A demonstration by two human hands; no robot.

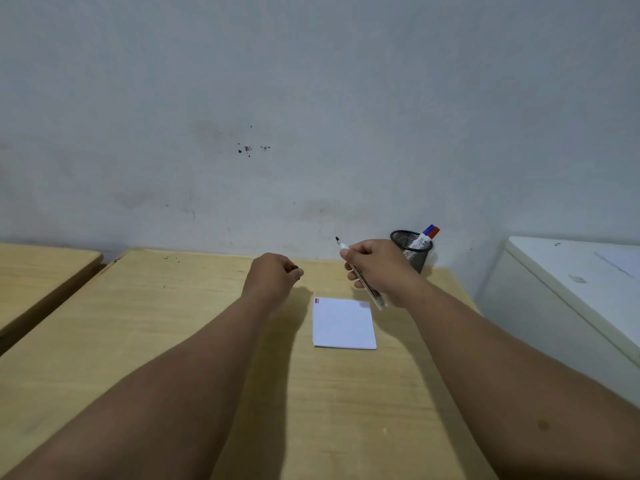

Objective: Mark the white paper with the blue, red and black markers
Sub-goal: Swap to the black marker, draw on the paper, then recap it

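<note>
A white paper lies flat on the wooden table, with a small blue and a red mark at its top left corner. My right hand holds the uncapped black marker above the paper's far edge, tip pointing up and away. My left hand is closed left of it, above the table, with a small dark thing, apparently the black cap, at its fingertips. The blue marker and red marker stand capped in a black mesh cup.
The mesh cup stands at the table's far right corner against a grey wall. A white cabinet is close on the right. A second wooden table sits on the left, across a narrow gap.
</note>
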